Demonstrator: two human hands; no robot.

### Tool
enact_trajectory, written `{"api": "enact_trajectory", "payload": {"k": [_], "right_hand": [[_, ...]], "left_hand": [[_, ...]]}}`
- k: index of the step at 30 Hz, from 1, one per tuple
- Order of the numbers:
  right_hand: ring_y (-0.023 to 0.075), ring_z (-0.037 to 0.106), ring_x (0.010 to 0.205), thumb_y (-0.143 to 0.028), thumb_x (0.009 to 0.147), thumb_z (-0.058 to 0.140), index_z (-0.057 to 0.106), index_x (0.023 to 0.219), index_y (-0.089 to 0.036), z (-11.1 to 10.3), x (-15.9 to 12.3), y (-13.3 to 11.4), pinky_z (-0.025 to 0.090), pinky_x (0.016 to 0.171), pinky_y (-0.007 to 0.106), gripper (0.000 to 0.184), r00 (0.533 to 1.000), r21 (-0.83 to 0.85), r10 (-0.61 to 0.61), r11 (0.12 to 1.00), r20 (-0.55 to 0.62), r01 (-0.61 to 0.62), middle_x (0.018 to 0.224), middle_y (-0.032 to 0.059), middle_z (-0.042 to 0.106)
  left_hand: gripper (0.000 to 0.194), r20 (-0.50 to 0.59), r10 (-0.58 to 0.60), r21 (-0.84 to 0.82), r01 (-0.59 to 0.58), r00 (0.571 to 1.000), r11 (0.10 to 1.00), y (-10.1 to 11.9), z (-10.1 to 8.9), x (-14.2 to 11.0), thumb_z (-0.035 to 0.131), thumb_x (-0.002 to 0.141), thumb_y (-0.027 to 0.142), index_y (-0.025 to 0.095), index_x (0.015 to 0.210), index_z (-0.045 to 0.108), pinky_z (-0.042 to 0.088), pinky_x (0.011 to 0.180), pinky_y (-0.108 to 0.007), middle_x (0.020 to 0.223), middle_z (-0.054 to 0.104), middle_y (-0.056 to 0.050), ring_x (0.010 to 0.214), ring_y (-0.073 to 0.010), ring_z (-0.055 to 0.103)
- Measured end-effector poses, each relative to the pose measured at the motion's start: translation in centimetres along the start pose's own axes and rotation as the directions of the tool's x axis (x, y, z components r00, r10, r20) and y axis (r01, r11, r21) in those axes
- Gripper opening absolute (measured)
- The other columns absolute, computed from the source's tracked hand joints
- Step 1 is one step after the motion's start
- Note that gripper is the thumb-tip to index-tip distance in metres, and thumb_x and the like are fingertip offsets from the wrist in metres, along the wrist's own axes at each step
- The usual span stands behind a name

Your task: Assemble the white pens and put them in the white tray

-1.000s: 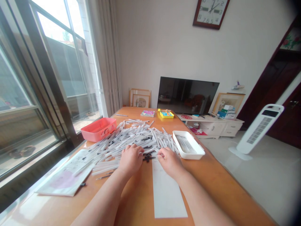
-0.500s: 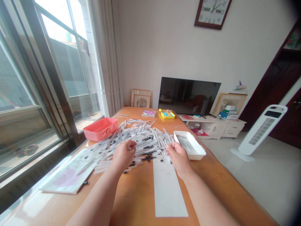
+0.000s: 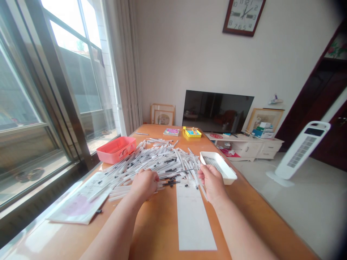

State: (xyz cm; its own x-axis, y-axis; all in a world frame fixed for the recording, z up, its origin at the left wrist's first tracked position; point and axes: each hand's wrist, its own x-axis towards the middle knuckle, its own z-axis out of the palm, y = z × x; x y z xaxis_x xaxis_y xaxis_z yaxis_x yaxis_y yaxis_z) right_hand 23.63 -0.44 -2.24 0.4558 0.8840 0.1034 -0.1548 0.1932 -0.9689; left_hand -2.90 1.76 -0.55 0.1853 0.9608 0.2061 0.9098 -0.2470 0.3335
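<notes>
A large heap of white pen barrels [image 3: 159,159], mixed with black caps, spreads over the wooden table. At the heap's near edge, my left hand [image 3: 146,181] has its fingers curled down among the barrels; whatever is in them is hidden. My right hand [image 3: 210,180] is closed in a pinch beside the white tray [image 3: 230,174]. From its fingertips a thin dark pen refill [image 3: 187,170] points left across the heap. Several slim grey sticks [image 3: 214,162] lie inside the tray. Under the near side of the heap runs a long white paper strip [image 3: 193,220].
Left of the heap stand a red plastic basket [image 3: 115,151] and a paper booklet [image 3: 78,202]. A yellow box [image 3: 193,133], a colourful booklet [image 3: 171,132] and a single pen [image 3: 142,134] lie at the far end. A tower fan [image 3: 300,151] stands on the floor at right.
My left hand has lowered towards the near edge of the heap. My right hand has shifted slightly right, and a thin dark refill now shows extending from its fingers.
</notes>
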Motion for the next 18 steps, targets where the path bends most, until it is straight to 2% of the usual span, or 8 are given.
{"api": "enact_trajectory", "payload": {"k": [4,10,18], "right_hand": [[0.0114,0.054,0.06,-0.047,0.079,0.073,0.062,0.077,-0.019,0.09,-0.19,-0.21,0.038,0.049,0.021,0.031,1.0,0.016,0.001,1.0,0.015,-0.001,0.07,0.0004,0.064],[0.0104,0.052,0.058,-0.046,0.077,0.074,0.061,0.074,-0.018,0.25,-0.37,-0.47,0.036,0.047,0.021,0.031,1.0,0.044,0.003,0.999,0.003,-0.003,0.068,0.0002,0.063],[0.0102,0.052,0.058,-0.046,0.077,0.076,0.061,0.072,-0.019,0.29,-0.63,-0.81,0.036,0.047,0.02,0.031,1.0,0.072,0.002,0.997,-0.001,-0.001,0.067,0.0003,0.063]], "left_hand": [[0.025,-0.001,0.009,0.014,-0.009,1.0,1.0,0.17,-0.08,-0.04,0.057,0.069,0.015,0.028,0.075,0.078,0.045,0.083,-0.039,0.088,0.07,-0.012,0.093,-0.0321,0.06],[0.03,0.085,0.028,0.119,-0.038,0.996,0.992,0.67,-0.54,0.06,0.052,0.074,0.018,0.029,0.084,0.079,0.044,0.082,-0.039,0.095,0.069,-0.011,0.093,-0.0302,0.061],[0.03,0.066,0.024,0.173,-0.036,0.998,0.984,0.51,-0.4,-0.15,0.051,0.079,0.016,0.028,0.089,0.076,0.041,0.082,-0.041,0.1,0.068,-0.011,0.099,-0.0318,0.058]]}}
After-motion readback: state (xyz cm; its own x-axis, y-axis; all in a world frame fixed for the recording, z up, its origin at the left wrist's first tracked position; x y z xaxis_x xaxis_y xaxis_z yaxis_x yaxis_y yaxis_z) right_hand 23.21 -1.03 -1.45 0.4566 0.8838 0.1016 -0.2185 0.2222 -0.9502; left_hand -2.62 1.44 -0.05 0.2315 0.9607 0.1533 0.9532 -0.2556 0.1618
